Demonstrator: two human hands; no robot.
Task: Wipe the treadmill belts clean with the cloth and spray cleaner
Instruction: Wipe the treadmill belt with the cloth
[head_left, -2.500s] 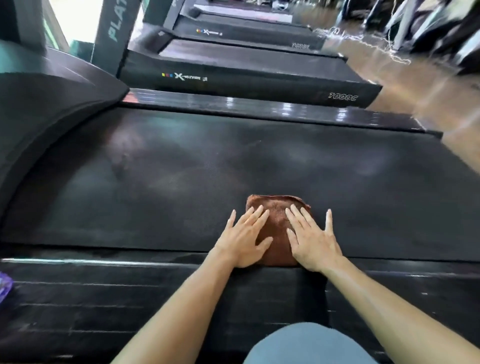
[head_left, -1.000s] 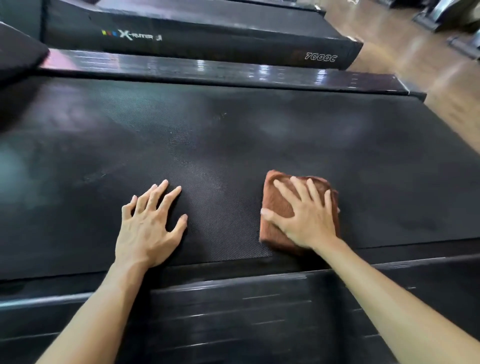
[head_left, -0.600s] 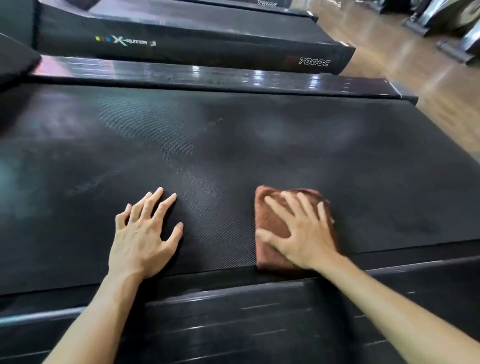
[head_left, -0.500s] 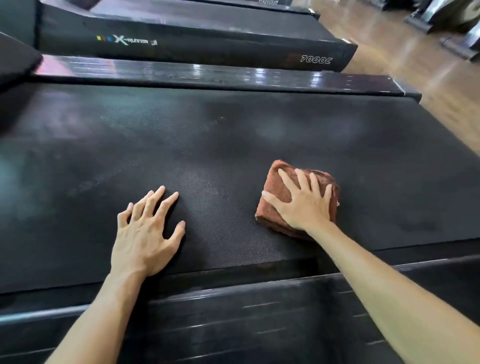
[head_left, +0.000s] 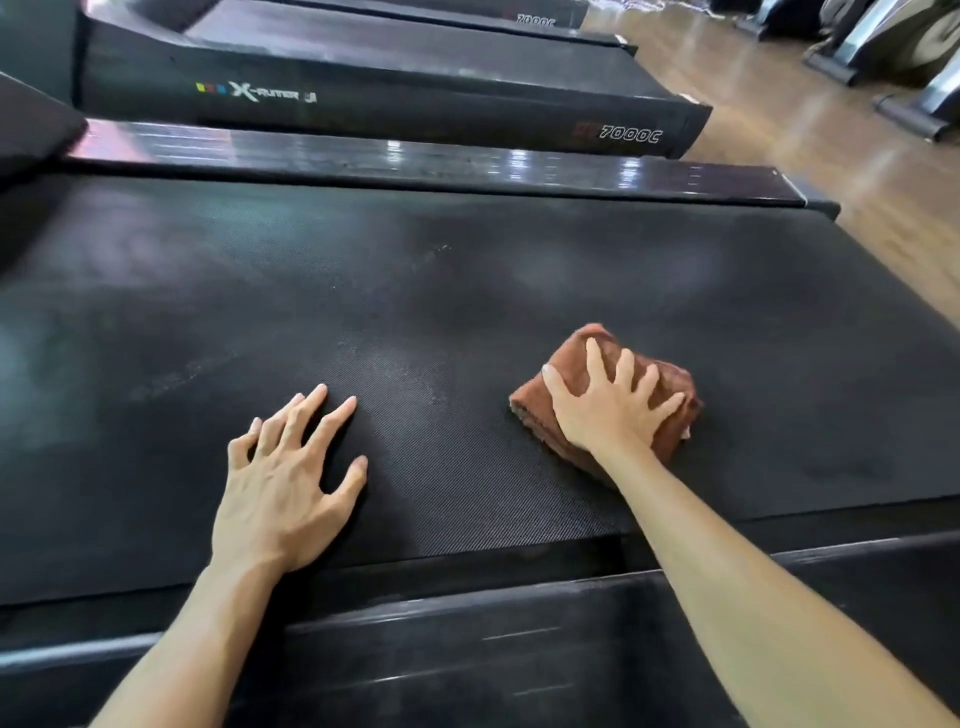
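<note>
Seen from above: two bare hands, one folded brown cloth (head_left: 654, 395) and three black treadmills side by side, running away toward the top of the view. The nearest treadmill belt (head_left: 467, 291) fills most of the picture. A glossy side rail (head_left: 415, 161) borders its far edge, and a second rail (head_left: 467, 639) runs along the near edge, under both forearms. The next treadmill (head_left: 395, 98) carries white lettering reading "7000C"; only a strip of the third treadmill (head_left: 467, 10) shows at the top. Wooden floor (head_left: 831, 156) lies off the belt's right end. Wide stretches of bare belt lie beyond the hands and to the left.

The right hand (head_left: 608, 410) lies on top of the cloth, fingers spread and slightly bent, pressing it flat against the belt, right of centre and near the front edge. The left hand (head_left: 285, 488) rests palm down on the bare belt, fingers spread and nearly straight, holding nothing, well apart from the cloth.
</note>
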